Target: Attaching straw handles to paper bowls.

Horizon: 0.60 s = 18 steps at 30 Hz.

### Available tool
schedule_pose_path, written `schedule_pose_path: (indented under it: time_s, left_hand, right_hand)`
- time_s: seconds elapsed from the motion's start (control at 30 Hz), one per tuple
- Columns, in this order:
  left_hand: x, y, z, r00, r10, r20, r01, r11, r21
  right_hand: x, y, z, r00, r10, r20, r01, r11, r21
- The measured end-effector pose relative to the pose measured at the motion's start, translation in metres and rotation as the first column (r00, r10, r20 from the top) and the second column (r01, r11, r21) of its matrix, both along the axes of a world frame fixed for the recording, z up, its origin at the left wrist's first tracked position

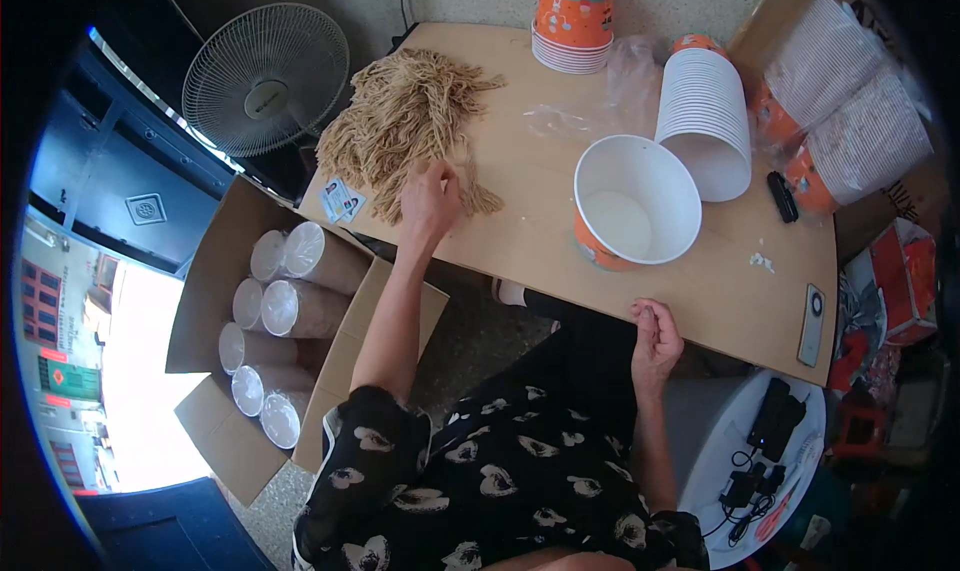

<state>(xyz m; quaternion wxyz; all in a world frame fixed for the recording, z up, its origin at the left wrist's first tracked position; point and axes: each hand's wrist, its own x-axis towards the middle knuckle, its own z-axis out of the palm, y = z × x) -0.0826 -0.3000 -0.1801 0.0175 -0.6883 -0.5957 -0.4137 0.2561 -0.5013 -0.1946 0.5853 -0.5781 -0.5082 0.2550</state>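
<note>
A heap of tan, stringy strands (405, 96), looking like dried noodles, covers the table's left part. My left hand (430, 206) is at the heap's near side, its fingers closed on some strands; the fingertips are partly hidden. Just off the table's front edge, my right hand (655, 343) is held palm up with loosely curled fingers and nothing visible in it. Beyond it stands a large white-lined paper bucket (625, 216) with an orange outside, open at the top. Its pale bottom shows inside.
Stacked paper buckets (705, 111) lie on their side at the right, and another stack (572, 31) stands behind. A phone (811, 323) lies at the table's right edge. At the left are a fan (265, 81) and a carton (215, 306) of plastic-wrapped cylinders. A white stool (715, 471) holds cables.
</note>
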Motion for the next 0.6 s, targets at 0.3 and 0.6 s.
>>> schedule_pose_path:
  time_s: [0.3, 0.6]
  left_hand:
    - [0.034, -0.115, 0.019, 0.923, -0.19, 0.335, 0.282, 0.925, -0.253]
    - [0.079, -0.167, 0.058, 0.557, -0.352, 0.752, 0.808, 0.439, -0.393]
  right_hand:
    - [-0.033, -0.003, 0.034, 0.95, 0.264, 0.166, -0.273, 0.961, 0.037]
    - [-0.057, 0.013, 0.063, 0.711, 0.598, 0.369, -0.628, 0.777, -0.05]
